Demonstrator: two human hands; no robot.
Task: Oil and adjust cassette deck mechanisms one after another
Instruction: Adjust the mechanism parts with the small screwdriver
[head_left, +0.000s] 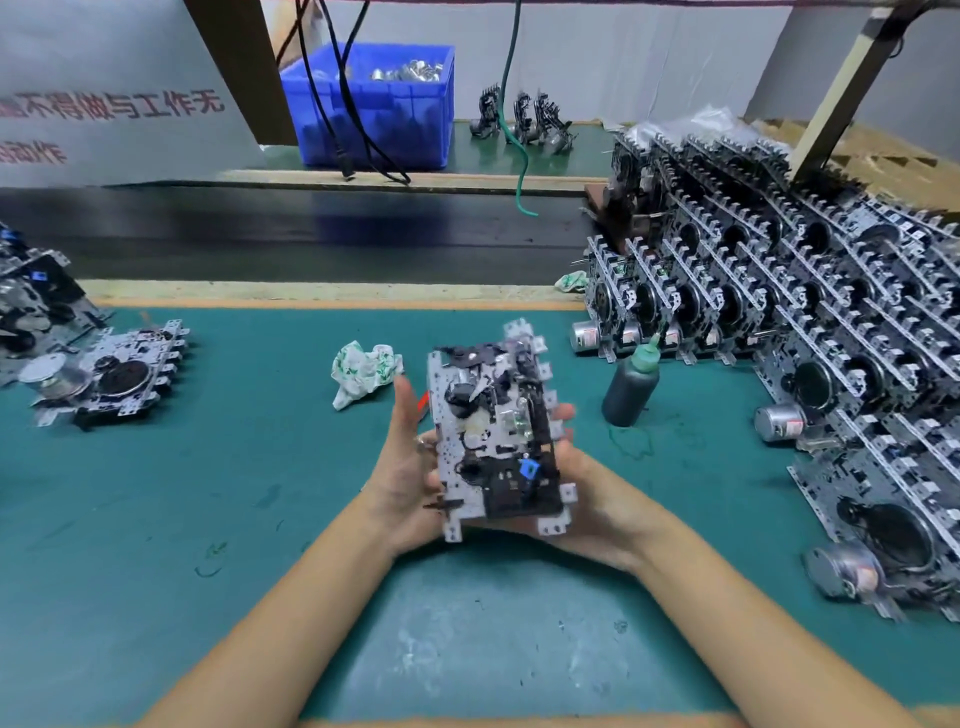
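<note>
A cassette deck mechanism (493, 431), a grey metal plate with black parts and a small blue piece, is held upright above the green mat at centre. My left hand (408, 467) grips its left edge, thumb up along the side. My right hand (587, 493) cups it from the right and below, fingertips showing at its right edge. A dark oil bottle (631, 387) with a green nozzle stands on the mat just right of the mechanism. Another mechanism (111, 371) lies flat at the left.
Stacked rows of mechanisms (810, 332) fill the right side. A crumpled white and green rag (363, 371) lies behind my left hand. More mechanisms (31, 296) sit at the far left. A dark conveyor belt (311, 234) and a blue crate (374, 104) lie beyond.
</note>
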